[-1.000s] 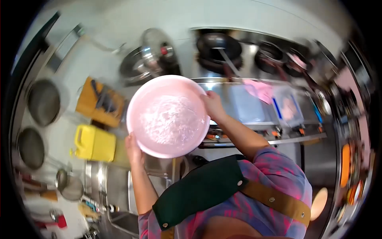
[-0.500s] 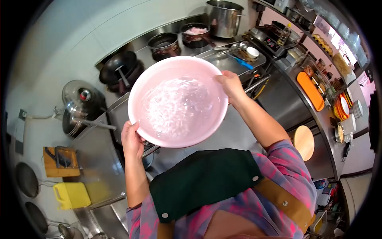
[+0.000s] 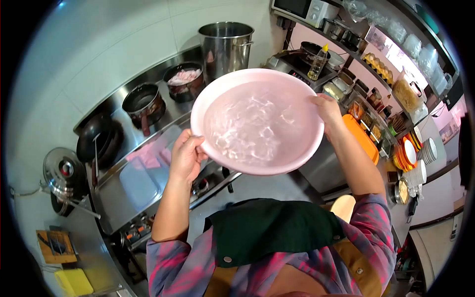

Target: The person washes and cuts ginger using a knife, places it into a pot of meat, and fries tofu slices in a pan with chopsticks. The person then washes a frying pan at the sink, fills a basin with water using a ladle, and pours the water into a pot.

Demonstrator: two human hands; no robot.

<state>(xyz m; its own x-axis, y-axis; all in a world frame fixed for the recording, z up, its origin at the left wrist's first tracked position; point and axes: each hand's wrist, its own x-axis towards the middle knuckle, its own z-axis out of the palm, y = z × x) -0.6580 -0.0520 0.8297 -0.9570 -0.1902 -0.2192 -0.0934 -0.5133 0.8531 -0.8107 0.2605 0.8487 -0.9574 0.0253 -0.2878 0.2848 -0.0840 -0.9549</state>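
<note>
A round pink basin (image 3: 257, 170) with rippling clear water in it is held up in front of my chest. My left hand (image 3: 186, 157) grips its lower left rim, thumb on top and fingers beneath. On the right side of the rim, my right hand (image 3: 327, 110) has its thumb over the edge. Behind the basin stand a tall steel pot (image 3: 225, 49), a pot with pale pink pieces (image 3: 184, 81) and a dark saucepan (image 3: 142, 101).
Black woks (image 3: 101, 138) and a lidded pot (image 3: 64, 171) stand at the left. A bluish lid or tray (image 3: 138, 183) lies on the steel counter. On the right are an orange tray (image 3: 360, 138), an oil bottle (image 3: 317, 63), stacked plates (image 3: 414, 174) and a microwave (image 3: 302, 10).
The view has turned to the right. The basin, still in both hands, sits further right in view, and more of the counter with the bluish tray shows below the pans.
</note>
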